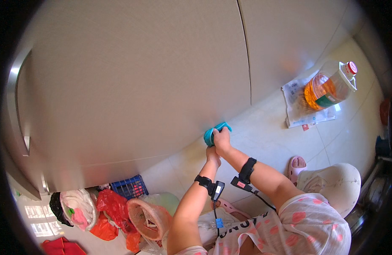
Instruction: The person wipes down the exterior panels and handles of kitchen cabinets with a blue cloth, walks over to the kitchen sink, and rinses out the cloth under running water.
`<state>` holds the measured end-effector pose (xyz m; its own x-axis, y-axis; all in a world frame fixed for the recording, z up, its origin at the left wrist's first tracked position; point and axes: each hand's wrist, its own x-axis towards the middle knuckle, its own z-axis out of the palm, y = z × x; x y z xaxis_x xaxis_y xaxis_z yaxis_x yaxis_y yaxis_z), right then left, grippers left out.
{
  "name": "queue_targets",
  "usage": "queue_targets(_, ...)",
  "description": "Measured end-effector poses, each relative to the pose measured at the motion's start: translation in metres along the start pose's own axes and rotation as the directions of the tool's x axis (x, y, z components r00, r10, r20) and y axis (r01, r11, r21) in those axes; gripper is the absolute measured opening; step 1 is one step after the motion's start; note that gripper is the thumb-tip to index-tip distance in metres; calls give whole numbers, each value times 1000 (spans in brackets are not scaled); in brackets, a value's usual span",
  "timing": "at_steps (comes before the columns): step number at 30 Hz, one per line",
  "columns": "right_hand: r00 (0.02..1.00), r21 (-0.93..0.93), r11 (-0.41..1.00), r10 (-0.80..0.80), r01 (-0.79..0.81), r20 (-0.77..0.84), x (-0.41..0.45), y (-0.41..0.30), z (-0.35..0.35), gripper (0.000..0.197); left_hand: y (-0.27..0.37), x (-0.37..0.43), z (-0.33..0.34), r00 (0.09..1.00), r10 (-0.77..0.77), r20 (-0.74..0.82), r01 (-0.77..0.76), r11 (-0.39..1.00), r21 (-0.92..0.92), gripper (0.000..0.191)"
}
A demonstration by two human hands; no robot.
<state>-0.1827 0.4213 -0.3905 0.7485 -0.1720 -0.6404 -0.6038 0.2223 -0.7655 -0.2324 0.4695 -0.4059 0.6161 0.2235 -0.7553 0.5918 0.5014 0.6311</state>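
Note:
My right hand (222, 140) grips a bunched teal cloth (209, 137) low down, close to the bottom of a large brushed-metal refrigerator door (135, 79). My left hand (213, 155) is just below the right one, against it and near the cloth's lower edge. Its fingers are mostly hidden, so its hold on the cloth is unclear. Black straps with small cabled devices circle both forearms. The cloth appears close to the metal surface, but contact is hard to judge.
A large bottle of orange-yellow oil (326, 91) stands on a plastic bag (294, 111) at right. Lower left are a pink basket (140, 207), a blue crate (122, 186), red plastic bags (111, 204) and a lined bin (78, 207). A curved metal handle (13, 95) juts out at left.

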Motion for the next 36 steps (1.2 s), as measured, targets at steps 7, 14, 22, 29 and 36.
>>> queue_targets(7,951,456,857,-111,239,-290,33,-24,-34,13,13,-7,23,991,130,44,-137,933,332,25)
queue_targets(14,894,200,953,-121,226,-432,29,-12,-15,21,11,-13,21,969,-8,246,-64,956,285,28)
queue_targets(22,911,144,930,284,-337,299,16,23,23,7,9,-4,-24,939,28,-342,50,974,219,26)
queue_targets(29,992,623,780,15,67,-126,50,0,-30,4,11,0,12,981,163,107,-193,896,401,27)
queue_targets(36,892,244,955,-40,166,-451,65,24,-4,14,9,-5,-2,987,8,161,-51,963,266,25)
